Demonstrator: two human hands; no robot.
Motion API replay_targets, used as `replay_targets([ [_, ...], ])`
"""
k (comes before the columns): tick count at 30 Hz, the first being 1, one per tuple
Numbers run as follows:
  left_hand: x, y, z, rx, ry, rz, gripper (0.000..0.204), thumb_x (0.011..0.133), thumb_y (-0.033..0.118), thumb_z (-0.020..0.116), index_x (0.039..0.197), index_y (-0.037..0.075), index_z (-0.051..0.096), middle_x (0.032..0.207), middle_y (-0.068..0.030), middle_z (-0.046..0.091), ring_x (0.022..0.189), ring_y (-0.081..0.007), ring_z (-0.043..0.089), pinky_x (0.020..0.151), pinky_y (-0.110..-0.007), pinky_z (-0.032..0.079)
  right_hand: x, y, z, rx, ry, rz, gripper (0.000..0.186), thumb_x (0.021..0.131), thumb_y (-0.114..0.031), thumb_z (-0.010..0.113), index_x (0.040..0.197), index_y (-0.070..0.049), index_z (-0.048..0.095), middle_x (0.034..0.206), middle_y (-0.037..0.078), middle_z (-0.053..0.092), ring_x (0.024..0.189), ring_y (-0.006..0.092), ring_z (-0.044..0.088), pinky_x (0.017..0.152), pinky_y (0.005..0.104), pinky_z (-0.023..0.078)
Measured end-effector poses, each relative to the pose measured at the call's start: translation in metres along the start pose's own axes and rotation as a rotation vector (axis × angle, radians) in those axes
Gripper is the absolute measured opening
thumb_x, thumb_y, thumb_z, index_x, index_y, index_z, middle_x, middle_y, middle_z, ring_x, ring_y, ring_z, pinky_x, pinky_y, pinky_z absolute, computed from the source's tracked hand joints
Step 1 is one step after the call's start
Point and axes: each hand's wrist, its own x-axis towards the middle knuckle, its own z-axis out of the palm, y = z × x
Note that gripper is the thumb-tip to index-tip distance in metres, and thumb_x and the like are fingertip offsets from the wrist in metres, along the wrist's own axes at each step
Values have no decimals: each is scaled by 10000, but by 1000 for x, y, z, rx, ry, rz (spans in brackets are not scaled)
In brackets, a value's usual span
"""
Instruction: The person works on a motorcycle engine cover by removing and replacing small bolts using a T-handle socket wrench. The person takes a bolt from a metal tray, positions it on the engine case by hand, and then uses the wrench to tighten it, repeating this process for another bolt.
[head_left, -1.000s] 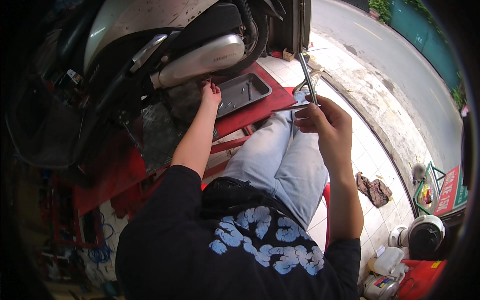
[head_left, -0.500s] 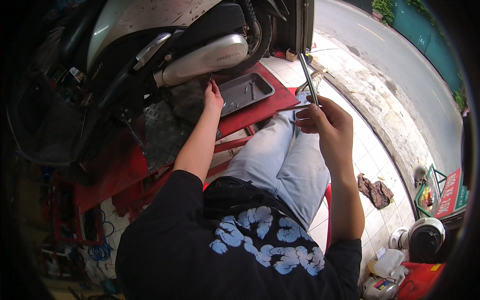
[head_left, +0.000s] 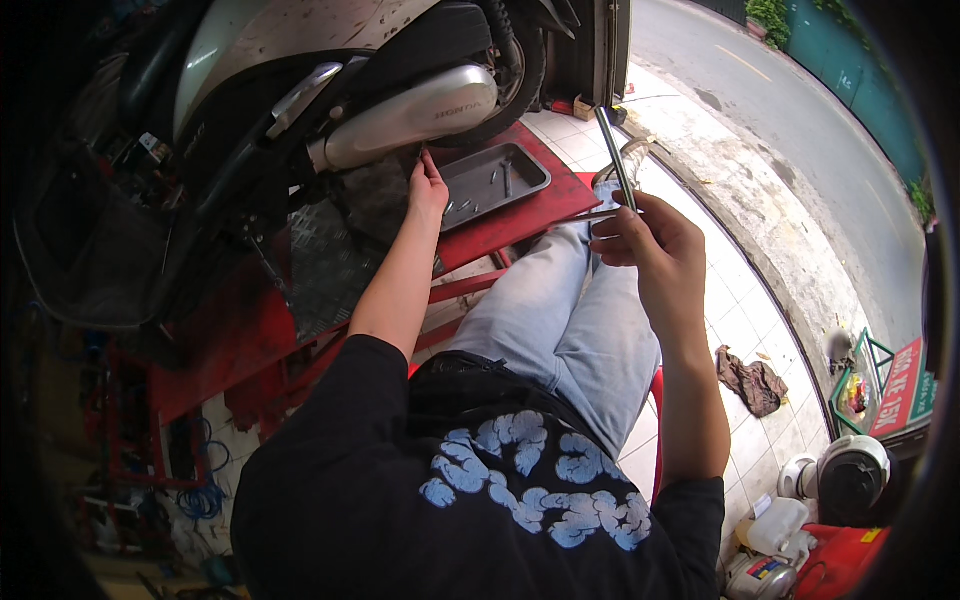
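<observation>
My left hand (head_left: 428, 190) reaches to the lower edge of a scooter's silver engine cover (head_left: 420, 115). Its thumb and fingers are pinched together there; whatever is between the tips is too small to make out. Beside it, on the red lift table (head_left: 530, 215), lies a dark metal tray (head_left: 515, 160) with a long bolt (head_left: 507, 180) and several smaller metal parts. Over my right thigh, my right hand (head_left: 655, 235) is closed round a metal bar wrench (head_left: 613, 150). One bar points up and away; a thinner one sticks out to the left.
The scooter (head_left: 300, 40) fills the upper left. A brown rag (head_left: 750, 382) lies on the white tiles to my right. Near it are plastic jugs (head_left: 777, 525), a red container (head_left: 845, 555) and a sign on a green frame (head_left: 900, 385). Blue hose (head_left: 205, 500) is coiled at lower left.
My left hand has moved slightly up, closer against the underside of the engine cover. The right hand and the wrench have stayed in place.
</observation>
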Motion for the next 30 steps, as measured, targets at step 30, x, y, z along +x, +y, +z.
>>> replay_targets([
  [30, -17, 27, 3, 747, -180, -119, 84, 921, 32, 595, 994, 28, 636, 1031, -75, 713, 945, -172, 696, 745, -272, 595, -1, 0, -1, -7, -13, 7, 275, 997, -102, 520, 1177, 87, 608, 879, 149, 712, 749, 192, 719, 669, 275, 575],
])
